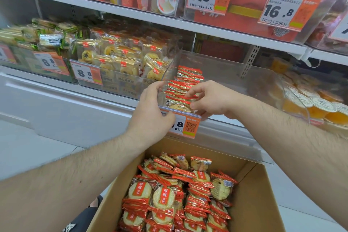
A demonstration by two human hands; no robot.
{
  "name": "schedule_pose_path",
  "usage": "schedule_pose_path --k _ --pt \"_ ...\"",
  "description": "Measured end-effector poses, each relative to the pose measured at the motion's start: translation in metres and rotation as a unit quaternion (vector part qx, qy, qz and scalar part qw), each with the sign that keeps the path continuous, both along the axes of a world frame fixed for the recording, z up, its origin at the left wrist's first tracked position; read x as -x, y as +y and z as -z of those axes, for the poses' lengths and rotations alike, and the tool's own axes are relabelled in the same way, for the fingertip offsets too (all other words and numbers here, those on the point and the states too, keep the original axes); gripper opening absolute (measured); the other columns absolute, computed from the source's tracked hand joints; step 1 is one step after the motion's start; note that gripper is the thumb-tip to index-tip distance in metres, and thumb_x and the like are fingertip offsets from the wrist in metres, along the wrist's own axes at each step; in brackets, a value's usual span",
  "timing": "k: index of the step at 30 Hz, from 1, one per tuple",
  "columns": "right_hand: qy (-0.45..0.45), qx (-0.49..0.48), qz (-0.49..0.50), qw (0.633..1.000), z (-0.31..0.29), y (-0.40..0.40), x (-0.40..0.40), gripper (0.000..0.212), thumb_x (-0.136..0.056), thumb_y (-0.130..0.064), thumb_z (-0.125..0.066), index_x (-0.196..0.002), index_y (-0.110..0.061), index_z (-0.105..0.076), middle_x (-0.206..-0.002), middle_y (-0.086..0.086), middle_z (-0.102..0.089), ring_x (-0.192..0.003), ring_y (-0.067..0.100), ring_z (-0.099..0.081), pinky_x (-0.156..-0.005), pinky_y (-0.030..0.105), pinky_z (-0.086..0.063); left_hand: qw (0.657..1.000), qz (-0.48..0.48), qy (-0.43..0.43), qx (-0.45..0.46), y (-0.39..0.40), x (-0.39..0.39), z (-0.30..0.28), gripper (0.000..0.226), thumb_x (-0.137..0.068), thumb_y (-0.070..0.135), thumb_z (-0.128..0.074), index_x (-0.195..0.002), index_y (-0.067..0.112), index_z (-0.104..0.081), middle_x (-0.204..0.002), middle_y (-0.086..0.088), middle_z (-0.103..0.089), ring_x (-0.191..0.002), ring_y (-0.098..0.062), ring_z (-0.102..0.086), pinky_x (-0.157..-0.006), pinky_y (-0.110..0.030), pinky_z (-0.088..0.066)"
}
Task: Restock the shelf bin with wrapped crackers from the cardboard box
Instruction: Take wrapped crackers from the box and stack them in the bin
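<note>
The left hand (150, 111) gripped the front left corner of the clear shelf bin (226, 73), thumb over its price tag (185, 125). The right hand (209, 98) pinched the wrapped crackers (180, 88) stacked along the bin's left side. Below, the open cardboard box (259, 203) held many loose crackers (175, 194).

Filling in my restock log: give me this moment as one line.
left hand: grips bin front corner | right hand: pinches crackers in bin | cardboard box: still stocked

Red-wrapped crackers (183, 88) stacked in clear bin (226, 73); more – cardboard box (250, 203)
</note>
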State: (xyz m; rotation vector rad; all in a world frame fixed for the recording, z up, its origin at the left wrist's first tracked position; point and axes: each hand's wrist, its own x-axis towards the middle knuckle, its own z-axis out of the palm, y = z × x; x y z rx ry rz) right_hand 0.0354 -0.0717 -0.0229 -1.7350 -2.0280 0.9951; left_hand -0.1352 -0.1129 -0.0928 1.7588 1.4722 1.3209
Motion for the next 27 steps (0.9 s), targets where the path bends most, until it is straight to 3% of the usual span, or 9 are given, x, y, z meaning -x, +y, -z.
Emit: schedule_pose_path --k 6,11,16,20,25,27 --pt "0.011 0.015 0.018 1.000 0.004 0.002 -0.005 0.021 -0.092 -0.002 -0.064 -0.105 -0.019 -0.065 -0.095 0.013 -0.070 -0.079 0.023 -0.073 -0.066 0.034 -0.062 1.000 -0.004 -0.003 0.005 0.000 -0.001 -0.005 0.073 -0.082 0.016 -0.073 -0.141 0.030 -0.031 -0.124 0.020 -0.039 -0.114 0.002 -0.040 -0.086 -0.022 -0.047" --pt "0.007 0.017 0.018 1.000 0.003 0.002 -0.003 0.019 -0.091 -0.003 -0.065 -0.104 -0.017 -0.065 -0.094 0.012 -0.069 -0.078 0.022 -0.072 -0.062 0.030 -0.061 1.000 0.000 0.004 0.006 -0.002 0.001 -0.009 0.072 -0.083 0.016 -0.073 -0.140 0.030 -0.032 -0.117 0.022 -0.038 -0.109 0.003 -0.042 -0.074 -0.010 -0.040" --pt "-0.005 0.004 0.006 1.000 0.003 0.002 0.007 0.023 -0.092 -0.004 -0.065 -0.108 -0.020 -0.065 -0.094 0.008 -0.068 -0.076 0.018 -0.071 -0.058 0.027 -0.059 0.999 -0.012 0.037 0.005 -0.005 -0.002 -0.010 0.077 -0.079 0.016 -0.075 -0.141 0.029 -0.033 -0.120 0.020 -0.035 -0.110 0.003 -0.037 -0.083 -0.017 -0.041" --pt "-0.028 -0.005 -0.004 1.000 0.008 0.002 0.007 0.027 -0.091 -0.005 -0.066 -0.115 -0.018 -0.066 -0.092 0.006 -0.068 -0.073 0.016 -0.070 -0.060 0.027 -0.059 0.997 -0.003 0.073 0.012 -0.007 0.000 -0.009 0.075 -0.077 0.016 -0.076 -0.140 0.028 -0.038 -0.123 0.017 -0.033 -0.107 0.003 -0.038 -0.072 -0.002 -0.032" --pt "-0.058 -0.028 -0.005 0.998 0.012 -0.003 0.005 0.028 -0.093 -0.015 -0.065 -0.117 -0.029 -0.062 -0.098 0.003 -0.068 -0.076 0.018 -0.073 -0.068 0.036 -0.063 0.996 0.005 0.086 0.010 -0.008 0.000 -0.009 0.064 -0.081 0.018 -0.073 -0.138 0.026 -0.045 -0.135 0.011 -0.037 -0.108 0.001 -0.040 -0.083 -0.015 -0.038" --pt "-0.001 -0.007 0.017 1.000 0.013 -0.004 0.001 0.034 -0.092 -0.011 -0.065 -0.118 -0.030 -0.055 -0.099 0.007 -0.069 -0.077 0.020 -0.074 -0.067 0.036 -0.063 0.996 0.008 0.092 0.005 -0.008 -0.001 -0.009 0.066 -0.082 0.018 -0.072 -0.140 0.027 -0.041 -0.138 0.010 -0.037 -0.106 0.004 -0.037 -0.083 -0.015 -0.038"
